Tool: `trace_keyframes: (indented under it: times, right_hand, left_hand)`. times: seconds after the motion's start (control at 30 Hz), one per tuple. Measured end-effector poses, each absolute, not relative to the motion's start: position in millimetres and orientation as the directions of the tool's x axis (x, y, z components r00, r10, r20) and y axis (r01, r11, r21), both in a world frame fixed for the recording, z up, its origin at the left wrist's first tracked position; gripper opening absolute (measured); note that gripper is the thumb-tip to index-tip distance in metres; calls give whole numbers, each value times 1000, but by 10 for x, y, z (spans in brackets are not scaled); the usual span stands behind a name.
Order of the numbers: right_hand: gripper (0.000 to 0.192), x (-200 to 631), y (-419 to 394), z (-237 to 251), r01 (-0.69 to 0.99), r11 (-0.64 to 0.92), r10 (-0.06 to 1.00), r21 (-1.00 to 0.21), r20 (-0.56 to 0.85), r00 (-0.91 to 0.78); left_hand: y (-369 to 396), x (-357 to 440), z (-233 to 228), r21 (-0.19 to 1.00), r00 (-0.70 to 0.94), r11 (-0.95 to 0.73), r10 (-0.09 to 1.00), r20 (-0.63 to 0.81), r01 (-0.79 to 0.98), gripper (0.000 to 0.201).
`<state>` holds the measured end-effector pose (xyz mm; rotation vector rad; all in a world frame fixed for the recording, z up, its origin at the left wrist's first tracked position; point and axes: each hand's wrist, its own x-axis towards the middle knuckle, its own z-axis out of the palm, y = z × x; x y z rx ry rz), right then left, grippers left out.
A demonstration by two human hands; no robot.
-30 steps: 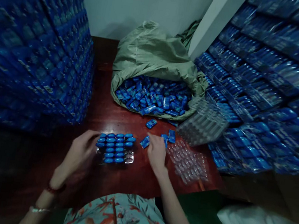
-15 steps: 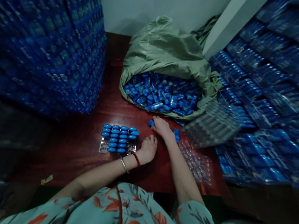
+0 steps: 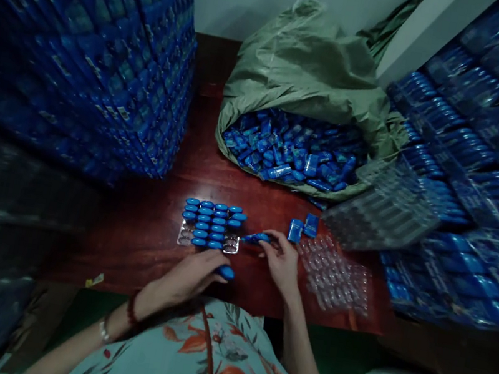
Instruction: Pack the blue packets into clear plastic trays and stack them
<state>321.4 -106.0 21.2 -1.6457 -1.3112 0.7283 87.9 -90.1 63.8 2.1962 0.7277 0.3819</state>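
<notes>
Your left hand (image 3: 190, 277) pinches a blue piece (image 3: 226, 272) just below the tray (image 3: 211, 225); your right hand (image 3: 283, 263) pinches another piece (image 3: 254, 238) at the tray's right edge. Blur and dim light hide the print on both pieces; the sack (image 3: 312, 77) lies beyond the tray.

Person wears a pale teal garment (image 3: 207, 363) printed with orange-red flowers and grey-green leaves; a dark seam or cord runs down its middle. Sleeves short or pushed up, forearms bare. Left wrist carries a dark red bead bracelet (image 3: 132, 309) and, further up the arm, a thin silvery bangle (image 3: 103, 331). Right wrist bare. No gloves or rings visible on left hand (image 3: 190, 276) or right hand (image 3: 282, 263).
</notes>
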Motion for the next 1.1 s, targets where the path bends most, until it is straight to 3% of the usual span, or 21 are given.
trace_keyframes:
  times: [0.07, 0.17, 0.23, 0.3, 0.43, 0.57, 0.77, 0.87, 1.0, 1.1]
  right_hand:
    - [22, 3034, -1145, 147, 466, 13, 957, -885, 145, 250]
    - [22, 2890, -1151, 68, 644, 168, 958, -747, 277, 72]
    - [29, 2884, -1103, 75, 749, 265, 951, -608, 292, -99]
    - [35, 2911, -1025, 155, 820, 342, 936, -459, 247, -252]
    - [35, 2934, -800, 431, 838, 483, 874, -256, 72, -481]
    - [32, 2893, -644, 534, 817, 530, 836, -226, -23, -549]
    - [33, 2861, -771, 369, 892, 401, 916, -208, 97, -389]
    - [33, 3029, -806, 411, 974, 134, 977, -185, 188, -99]
    - [44, 3525, -741, 509, 928, -370, 914, 37, 190, 357]
    - [51, 3787, -635, 439, 852, -483, 876, 202, 106, 471]
  left_hand:
    - [-893, 520, 578, 810, 646, -447, 755, 113, 380, 21]
    - [-870, 170, 450, 833, 316, -330, 928, 199, 444, 22]
    - [-827, 74, 356, 840, 123, -252, 968, 220, 480, 20]
    - [-754, 59, 266, 843, 34, -225, 970, 239, 488, 20]
    - [-559, 124, 126, 810, 146, -333, 943, 300, 483, 15]
    - [-415, 151, 30, 725, 354, -486, 870, 345, 488, 18]
    - [-341, 82, 6, 587, 511, -578, 806, 300, 567, 29]
    - [-287, 42, 63, 548, 550, -611, 780, 297, 571, 30]
    - [-221, 44, 123, 587, 571, -614, 768, 291, 527, 26]
    - [-194, 55, 107, 599, 545, -604, 780, 308, 525, 25]
